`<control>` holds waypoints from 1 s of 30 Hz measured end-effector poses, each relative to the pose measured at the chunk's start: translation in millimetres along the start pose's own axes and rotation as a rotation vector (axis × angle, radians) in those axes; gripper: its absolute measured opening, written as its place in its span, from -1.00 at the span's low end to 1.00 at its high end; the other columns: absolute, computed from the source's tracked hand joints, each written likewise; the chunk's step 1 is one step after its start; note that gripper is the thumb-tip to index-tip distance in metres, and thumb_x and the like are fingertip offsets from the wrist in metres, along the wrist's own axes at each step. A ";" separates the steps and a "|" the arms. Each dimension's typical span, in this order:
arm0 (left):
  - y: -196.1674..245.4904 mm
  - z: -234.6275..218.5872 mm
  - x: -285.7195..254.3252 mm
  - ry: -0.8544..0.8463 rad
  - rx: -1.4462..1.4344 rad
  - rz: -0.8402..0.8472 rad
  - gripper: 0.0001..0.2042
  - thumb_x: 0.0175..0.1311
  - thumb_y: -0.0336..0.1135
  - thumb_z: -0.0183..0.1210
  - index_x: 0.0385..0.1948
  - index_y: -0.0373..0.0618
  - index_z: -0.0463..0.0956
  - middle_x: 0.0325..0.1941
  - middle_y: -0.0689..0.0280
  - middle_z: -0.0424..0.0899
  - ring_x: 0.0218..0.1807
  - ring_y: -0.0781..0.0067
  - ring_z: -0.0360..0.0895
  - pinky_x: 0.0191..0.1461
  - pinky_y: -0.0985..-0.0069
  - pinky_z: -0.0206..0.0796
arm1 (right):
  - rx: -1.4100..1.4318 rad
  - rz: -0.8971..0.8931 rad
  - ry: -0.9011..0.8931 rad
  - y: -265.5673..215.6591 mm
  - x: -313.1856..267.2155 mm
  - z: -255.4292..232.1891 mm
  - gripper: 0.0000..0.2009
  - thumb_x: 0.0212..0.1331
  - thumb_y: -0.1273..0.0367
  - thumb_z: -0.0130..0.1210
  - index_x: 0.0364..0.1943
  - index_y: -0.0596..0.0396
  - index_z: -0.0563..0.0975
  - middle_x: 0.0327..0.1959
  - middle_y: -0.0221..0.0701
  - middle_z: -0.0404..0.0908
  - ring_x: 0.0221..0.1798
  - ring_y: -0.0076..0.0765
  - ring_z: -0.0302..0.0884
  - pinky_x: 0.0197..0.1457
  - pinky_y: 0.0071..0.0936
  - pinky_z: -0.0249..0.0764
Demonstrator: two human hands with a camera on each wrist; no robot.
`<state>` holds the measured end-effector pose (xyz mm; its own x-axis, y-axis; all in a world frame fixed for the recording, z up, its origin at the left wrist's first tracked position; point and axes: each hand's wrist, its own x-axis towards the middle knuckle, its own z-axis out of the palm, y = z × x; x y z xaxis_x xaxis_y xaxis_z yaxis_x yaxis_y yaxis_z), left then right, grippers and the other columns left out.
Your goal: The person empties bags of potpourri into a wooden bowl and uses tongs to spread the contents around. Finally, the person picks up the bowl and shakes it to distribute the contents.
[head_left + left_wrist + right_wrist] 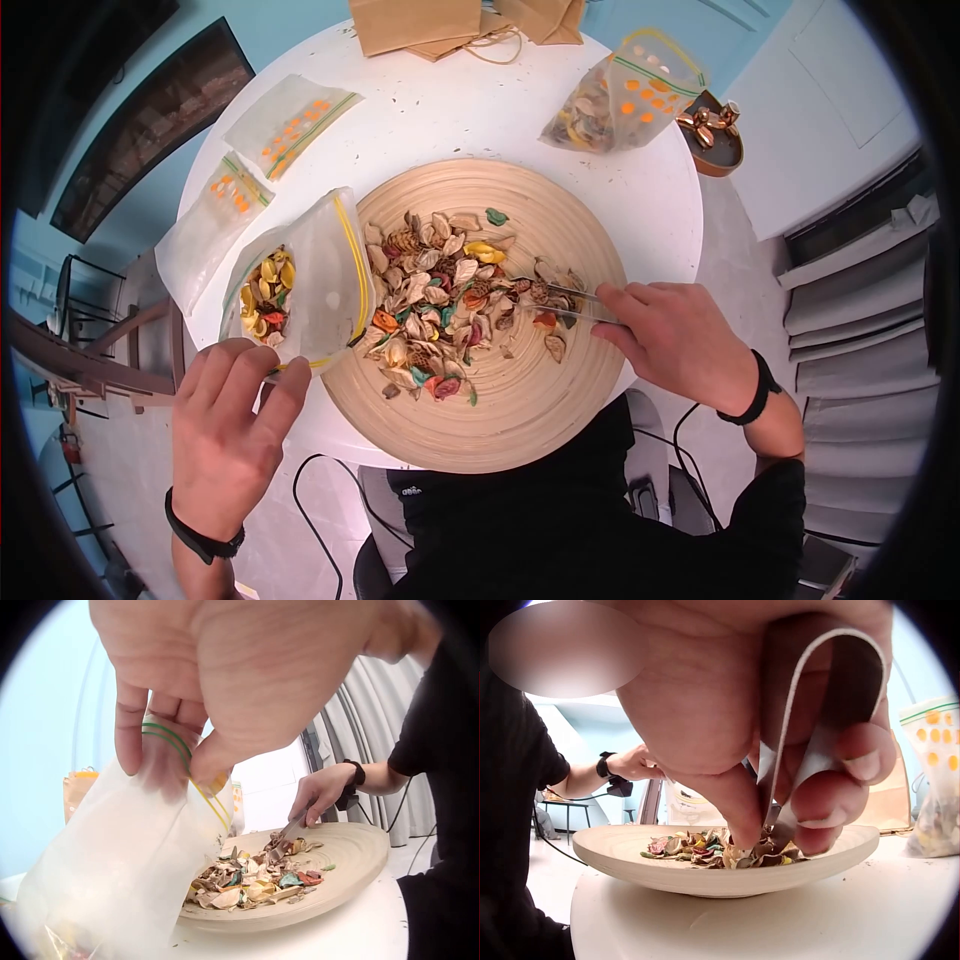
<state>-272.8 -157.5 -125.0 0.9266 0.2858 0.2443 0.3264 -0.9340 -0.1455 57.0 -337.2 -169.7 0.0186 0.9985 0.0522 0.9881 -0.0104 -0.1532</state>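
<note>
My left hand (225, 435) pinches the rim of a frosted zip bag (318, 240) at the left of the plate. Yellow and orange dried petals (266, 290) lie inside that bag, and its mouth gapes toward the plate. A round bamboo plate (480, 435) carries a heap of potpourri (425, 290) in beige, brown, green and red. My right hand (680, 340) grips metal tongs (859, 679) between thumb and fingers, their bend showing near the palm in the right wrist view. The tong tips reach into the right side of the heap.
Two flat zip bags (290, 125) with orange dots lie at the back left of the white table (430, 110). A filled zip bag (640, 95) stands at the back right, beside brown paper bags (415, 25). Small crumbs dot the tabletop. A chair (130, 340) is at the left.
</note>
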 end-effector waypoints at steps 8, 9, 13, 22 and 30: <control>-0.9 2.8 0.3 0.027 0.016 0.051 -0.62 -0.21 -0.52 0.27 -0.19 -0.18 0.63 -0.23 0.21 0.56 -0.11 0.17 0.58 -0.11 0.27 0.48 | -0.017 0.009 0.022 -4.9 7.8 -18.3 -0.74 0.27 0.23 0.24 -0.12 0.10 0.59 -0.47 -0.34 0.63 -0.37 -0.14 0.65 -0.37 -0.26 0.52; -0.5 2.9 0.5 0.030 0.012 0.059 -0.62 -0.20 -0.53 0.27 -0.19 -0.18 0.63 -0.23 0.22 0.56 -0.11 0.17 0.58 -0.11 0.27 0.48 | -0.026 0.016 0.026 -5.5 9.7 -22.0 -0.75 0.27 0.24 0.25 -0.13 0.10 0.59 -0.48 -0.33 0.63 -0.38 -0.14 0.65 -0.38 -0.26 0.51; 1.3 3.6 3.1 0.036 -0.013 0.034 -0.61 -0.23 -0.58 0.23 -0.21 -0.18 0.60 -0.23 0.21 0.54 -0.11 0.13 0.57 -0.11 0.25 0.47 | -0.032 -0.021 0.034 -14.7 23.7 -41.7 -0.76 0.25 0.24 0.26 -0.13 0.08 0.60 -0.47 -0.33 0.63 -0.39 -0.13 0.65 -0.38 -0.25 0.50; -5.0 -1.3 2.9 0.009 0.017 0.086 -0.70 -0.07 -0.48 0.26 -0.20 -0.15 0.60 -0.26 0.26 0.49 -0.15 0.27 0.55 -0.05 0.35 0.48 | -0.025 -0.538 0.143 -73.2 120.3 -33.4 -0.75 0.21 0.28 0.26 -0.18 0.19 0.61 -0.50 -0.31 0.63 -0.48 -0.10 0.61 -0.41 -0.21 0.47; -10.9 -1.7 0.2 0.083 -0.042 -0.004 -0.67 -0.19 -0.62 0.23 -0.26 -0.16 0.63 -0.29 0.24 0.57 -0.20 0.16 0.57 -0.18 0.27 0.47 | 0.091 -0.319 0.111 -50.6 76.9 -57.2 -0.73 0.21 0.26 0.26 -0.14 0.16 0.60 -0.48 -0.30 0.60 -0.40 -0.07 0.61 -0.33 -0.22 0.48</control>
<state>-276.5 -147.6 -121.8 0.9061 0.2727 0.3235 0.3207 -0.9414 -0.1048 17.1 -263.0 -101.5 -0.2677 0.9386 0.2177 0.9294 0.3111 -0.1985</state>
